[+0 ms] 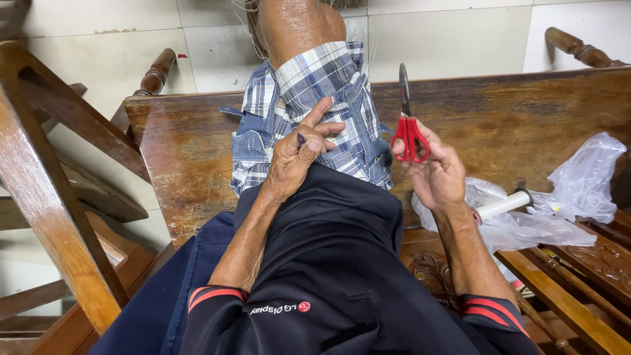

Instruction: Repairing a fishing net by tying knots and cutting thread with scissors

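Red-handled scissors held upright in the right hand, blades closed together and pointing up, above the far part of the wooden table. Fingers of this hand pushed through the red loops and curled around them. Just to the left, the left hand resting on dark blue cloth where this cloth meets a checked blue-and-white garment. Thumb and bent fingers of the left hand pressed together, pinching something very small and dark between them; too small to tell what exactly. Index finger stretched out and pointing up toward the checked garment. Both hands near each other but not touching.

Dark blue cloth spread over the lap and reaching up to the edge of the table. Checked garment lying on the table surface, partly around a bare leg at the top of the view. Black sleeves with red stripes at the cuffs on both forearms.

To the right of the right hand, crumpled clear plastic bags on the table, with a white tube lying across them. Carved wooden slats below, at the right edge. At the left, wooden chair frame, well apart from the hands. Pale tiled floor behind the table
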